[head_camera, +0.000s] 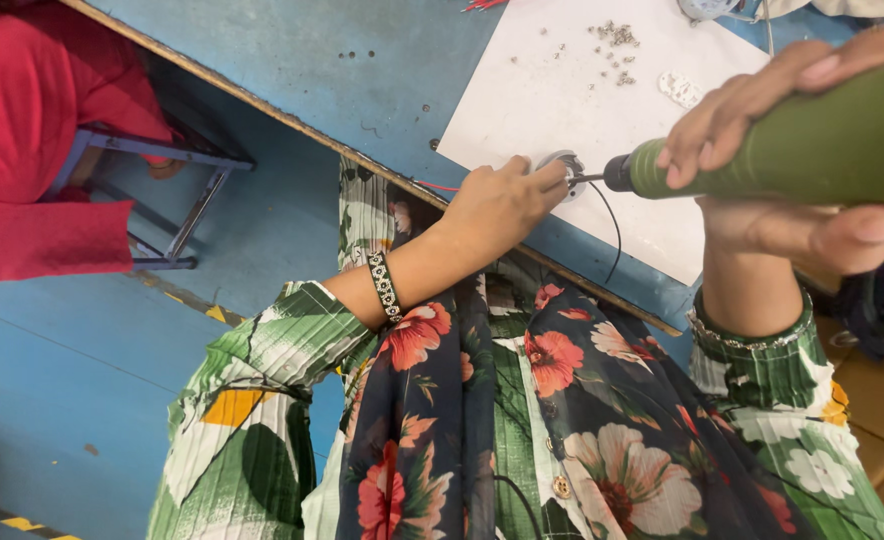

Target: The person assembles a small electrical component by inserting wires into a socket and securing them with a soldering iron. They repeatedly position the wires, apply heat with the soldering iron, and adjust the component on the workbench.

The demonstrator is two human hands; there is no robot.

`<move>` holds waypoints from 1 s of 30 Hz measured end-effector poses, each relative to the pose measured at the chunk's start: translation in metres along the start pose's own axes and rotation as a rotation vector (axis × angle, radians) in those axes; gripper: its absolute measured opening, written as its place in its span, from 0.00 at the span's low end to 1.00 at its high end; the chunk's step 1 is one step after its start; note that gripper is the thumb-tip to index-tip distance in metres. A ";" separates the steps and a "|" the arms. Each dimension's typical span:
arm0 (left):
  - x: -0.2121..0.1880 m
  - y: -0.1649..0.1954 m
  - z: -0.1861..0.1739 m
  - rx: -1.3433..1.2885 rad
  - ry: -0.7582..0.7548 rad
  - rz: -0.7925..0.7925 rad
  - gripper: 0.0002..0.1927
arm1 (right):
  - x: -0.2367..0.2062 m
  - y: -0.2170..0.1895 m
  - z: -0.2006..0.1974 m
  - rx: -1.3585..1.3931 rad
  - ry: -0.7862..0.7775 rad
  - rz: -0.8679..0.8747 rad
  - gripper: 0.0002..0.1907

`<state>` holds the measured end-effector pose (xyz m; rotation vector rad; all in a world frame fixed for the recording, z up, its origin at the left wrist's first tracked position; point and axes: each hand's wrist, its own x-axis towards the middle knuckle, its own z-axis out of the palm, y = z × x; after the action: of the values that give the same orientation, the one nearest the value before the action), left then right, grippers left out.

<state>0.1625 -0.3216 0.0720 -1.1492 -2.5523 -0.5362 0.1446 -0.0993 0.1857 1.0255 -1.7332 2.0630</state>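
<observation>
Head view shows my two hands at the near edge of a blue table (292,60), over a white sheet (552,110) that lies on it. My left hand (502,200) is closed around a small round metal part (565,166), pinching it by its rim with thumb and fingertips and pressing it down on the sheet close to the table edge. My right hand (792,150) is wrapped around the thick green body of a hand tool (812,145), fingers over the top and thumb below, and the thin bit at the tool's dark nose touches the round part.

The part looks to me light and hard, probably metal, with a smooth shiny face, so I judge it will slip or spin easily when the bit pushes on it. The rim seems the good place to hold, with fingers kept away from the bit; the middle must stay free for the tool. The green tool looks heavier and stiff, with a slightly matte skin that should not slide in the palm. I take it near the front, which I think gives better control of the tip. A thin black wire (612,225) runs from near the part and over the table edge.

Farther on the sheet lie scattered tiny metal pieces (614,45) and a small white flat piece (679,89), well apart from my hands. On the left, a person in red clothes (32,130) sits by a metal stool frame (177,190).
</observation>
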 end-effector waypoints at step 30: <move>0.002 -0.007 -0.002 0.015 -0.076 0.005 0.06 | 0.028 -0.002 -0.037 -0.092 -0.262 -0.162 0.50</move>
<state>0.1558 -0.3252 0.0727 -1.1924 -2.6121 -0.4800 0.1133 -0.0708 0.2039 1.4086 -1.7773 1.7997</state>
